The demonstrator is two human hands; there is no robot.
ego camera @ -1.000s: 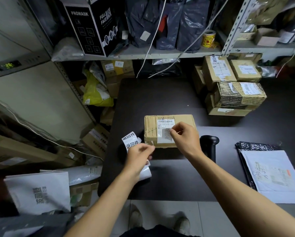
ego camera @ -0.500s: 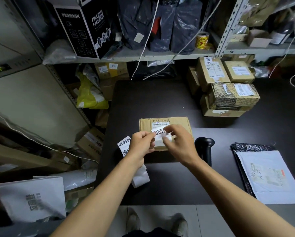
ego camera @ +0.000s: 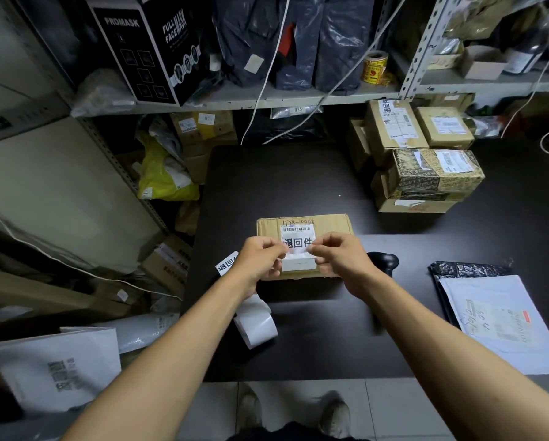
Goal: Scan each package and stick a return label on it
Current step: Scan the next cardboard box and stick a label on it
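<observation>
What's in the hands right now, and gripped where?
Both hands pinch one white rectangular return label over the brown cardboard package: left hand at its left edge, right hand at its right edge. The left also seems to grip the white label strip.

We see a plain brown cardboard package [ego camera: 303,222] on a matt black table [ego camera: 276,179], its white shipping label striped with a black barcode, and over it a white return label [ego camera: 298,242] printed with bold black characters. At the right a white mailer [ego camera: 502,326] lies on a glossy black bag [ego camera: 467,269]; behind, a black-and-gold lettered box [ego camera: 435,173] sits among tan cartons. On the left we note a bright yellow bag [ego camera: 161,176] and a black box with white lettering [ego camera: 149,46].
</observation>
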